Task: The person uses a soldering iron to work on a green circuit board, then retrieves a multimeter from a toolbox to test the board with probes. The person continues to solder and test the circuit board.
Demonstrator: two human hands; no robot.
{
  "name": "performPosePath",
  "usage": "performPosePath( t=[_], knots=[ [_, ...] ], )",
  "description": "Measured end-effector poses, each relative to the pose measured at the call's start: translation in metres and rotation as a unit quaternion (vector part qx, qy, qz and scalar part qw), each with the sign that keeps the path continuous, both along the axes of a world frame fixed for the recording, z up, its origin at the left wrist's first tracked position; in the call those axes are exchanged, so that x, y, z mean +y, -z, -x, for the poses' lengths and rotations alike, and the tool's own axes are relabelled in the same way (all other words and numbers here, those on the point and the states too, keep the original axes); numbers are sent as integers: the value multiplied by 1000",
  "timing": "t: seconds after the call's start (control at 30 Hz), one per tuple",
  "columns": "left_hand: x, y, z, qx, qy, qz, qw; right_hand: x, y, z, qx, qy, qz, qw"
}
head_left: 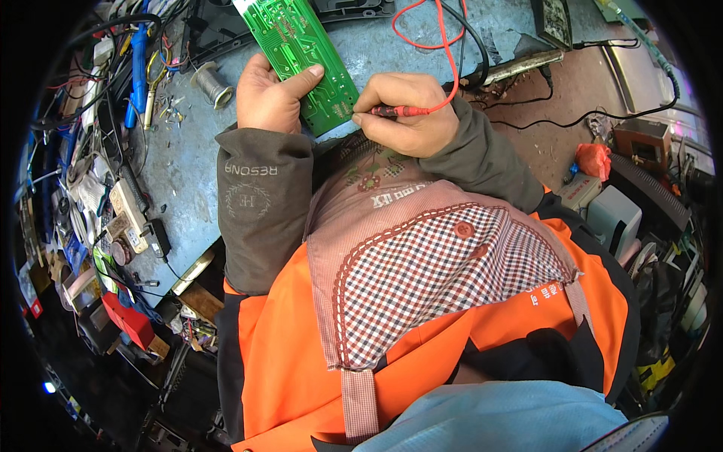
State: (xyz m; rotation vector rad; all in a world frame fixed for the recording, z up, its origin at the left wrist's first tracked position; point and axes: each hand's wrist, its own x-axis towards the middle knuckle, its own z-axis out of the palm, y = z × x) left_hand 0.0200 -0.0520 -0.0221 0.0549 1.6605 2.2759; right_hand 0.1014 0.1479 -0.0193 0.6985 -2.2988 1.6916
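A long green circuit board (301, 47) is tilted over the near side of the blue workbench. My left hand (273, 94) grips its left edge, thumb laid across the face. My right hand (410, 113) pinches a red test probe (398, 111) whose tip end is at the board's lower right corner; whether the tip touches the board cannot be made out. From the probe's back end a red lead (452, 71) runs up and loops over the bench. Beside it lies a black lead (479, 53).
A solder wire spool (213, 85) stands left of my left hand. Blue-handled tools (138, 71) and tangled cables crowd the bench's left side, with a power strip (128, 216) nearer me. A dark plastic housing (226, 26) lies at the back. Boxes and a red bag (593, 161) are at right.
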Motion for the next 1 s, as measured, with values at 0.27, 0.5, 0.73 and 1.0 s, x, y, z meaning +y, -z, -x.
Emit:
performPosePath(
  t=[0.27, 0.5, 0.73, 1.0],
  knots=[
    [1, 1, -1, 0, -1, 4, 1000, 0, 3, 0, 1, 3, 2, 1000],
    [-1, 1, 0, 1, 2, -2, 1000, -1, 4, 2, 17, 6, -15, 1000],
    [-1, 1, 0, 5, 2, 2, 1000, -5, 4, 1, 20, 38, -7, 999],
    [-1, -1, 0, -1, 8, 4, 1000, -3, 5, 2, 20, 23, -7, 1000]
  ],
)
